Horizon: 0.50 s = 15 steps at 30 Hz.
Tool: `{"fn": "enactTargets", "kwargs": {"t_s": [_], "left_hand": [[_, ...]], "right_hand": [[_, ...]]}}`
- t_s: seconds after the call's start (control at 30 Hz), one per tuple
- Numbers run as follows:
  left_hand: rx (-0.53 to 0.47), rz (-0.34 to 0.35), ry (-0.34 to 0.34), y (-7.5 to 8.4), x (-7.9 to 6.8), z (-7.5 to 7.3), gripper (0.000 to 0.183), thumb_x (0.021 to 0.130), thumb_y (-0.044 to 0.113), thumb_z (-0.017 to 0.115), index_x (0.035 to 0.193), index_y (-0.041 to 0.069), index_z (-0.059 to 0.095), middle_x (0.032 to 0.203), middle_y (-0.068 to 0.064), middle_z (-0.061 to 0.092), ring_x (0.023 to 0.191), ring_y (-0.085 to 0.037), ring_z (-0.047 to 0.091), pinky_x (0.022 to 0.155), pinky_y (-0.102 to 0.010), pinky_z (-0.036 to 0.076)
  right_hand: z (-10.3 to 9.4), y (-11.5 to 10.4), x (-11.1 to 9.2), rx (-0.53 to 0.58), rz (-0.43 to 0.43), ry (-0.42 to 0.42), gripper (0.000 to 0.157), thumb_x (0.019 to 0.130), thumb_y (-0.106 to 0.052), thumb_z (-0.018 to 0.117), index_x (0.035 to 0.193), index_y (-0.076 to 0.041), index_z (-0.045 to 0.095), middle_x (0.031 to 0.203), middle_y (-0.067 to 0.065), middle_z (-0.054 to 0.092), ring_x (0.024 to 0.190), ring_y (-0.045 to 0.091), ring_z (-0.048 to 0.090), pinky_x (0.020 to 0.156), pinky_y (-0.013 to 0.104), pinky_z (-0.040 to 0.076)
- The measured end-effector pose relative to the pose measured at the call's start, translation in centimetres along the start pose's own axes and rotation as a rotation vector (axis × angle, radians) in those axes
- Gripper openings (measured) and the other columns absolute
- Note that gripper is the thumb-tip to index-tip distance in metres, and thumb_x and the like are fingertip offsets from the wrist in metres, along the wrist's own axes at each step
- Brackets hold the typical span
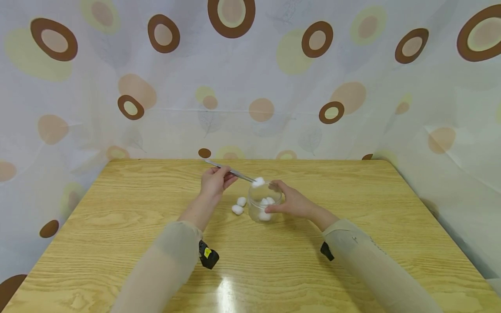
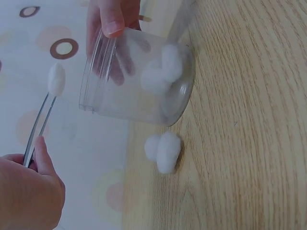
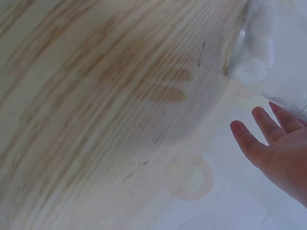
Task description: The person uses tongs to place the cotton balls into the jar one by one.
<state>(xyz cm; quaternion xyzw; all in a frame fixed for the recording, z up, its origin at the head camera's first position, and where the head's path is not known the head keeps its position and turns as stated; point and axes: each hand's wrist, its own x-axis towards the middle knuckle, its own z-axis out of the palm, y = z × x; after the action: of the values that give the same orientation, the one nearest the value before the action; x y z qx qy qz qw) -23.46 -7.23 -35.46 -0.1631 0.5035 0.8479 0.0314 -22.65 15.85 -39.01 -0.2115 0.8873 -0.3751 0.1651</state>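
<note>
My left hand [image 1: 214, 182] pinches a pair of metal tweezers [image 1: 243, 176] between thumb and fingers. Their tips hold a white cotton ball [image 1: 258, 182] at the left part of the rim of a clear jar [image 1: 252, 204] in the head view; the left wrist view has this cotton ball [image 2: 56, 79] outside the jar mouth. Thumb and fingers of my right hand [image 1: 295, 202] grip the jar around its upper right side. Several cotton balls [image 2: 171, 63] lie inside at the bottom. Two loose cotton balls [image 1: 237, 209] rest together on the table, left of the jar.
The wood-grain table [image 1: 156, 243] runs back to a patterned curtain [image 1: 235, 134] that hangs behind and along both sides. Each wrist carries a black camera mount, the left one [image 1: 208, 256] marked with yellow.
</note>
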Motion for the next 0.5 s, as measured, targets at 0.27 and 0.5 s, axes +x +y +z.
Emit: {"fn": "enactTargets", "kwargs": {"t_s": [0.27,0.5], "left_hand": [[0.007,0.017,0.003,-0.44,0.06,0.46,0.009,0.091,0.0,0.051,0.09,0.005,0.043,0.073,-0.003,0.056,0.058,-0.006,0.061,0.066,-0.014,0.059],[0.028,0.015,0.006,-0.6,0.02,0.92,0.008,0.092,0.001,0.051,0.092,0.004,0.044,0.075,-0.004,0.056,0.059,-0.006,0.061,0.065,-0.013,0.059]], "right_hand": [[0.01,0.0,0.03,-0.005,0.002,0.002,0.087,0.08,-0.042,0.072,0.144,-0.007,0.024,0.147,0.015,0.036,0.137,0.037,0.03,0.11,0.056,0.034],[0.05,0.06,0.08,-0.008,0.022,0.004,0.09,0.079,-0.044,0.072,0.144,-0.006,0.024,0.147,0.014,0.037,0.136,0.037,0.031,0.11,0.056,0.034]]}}
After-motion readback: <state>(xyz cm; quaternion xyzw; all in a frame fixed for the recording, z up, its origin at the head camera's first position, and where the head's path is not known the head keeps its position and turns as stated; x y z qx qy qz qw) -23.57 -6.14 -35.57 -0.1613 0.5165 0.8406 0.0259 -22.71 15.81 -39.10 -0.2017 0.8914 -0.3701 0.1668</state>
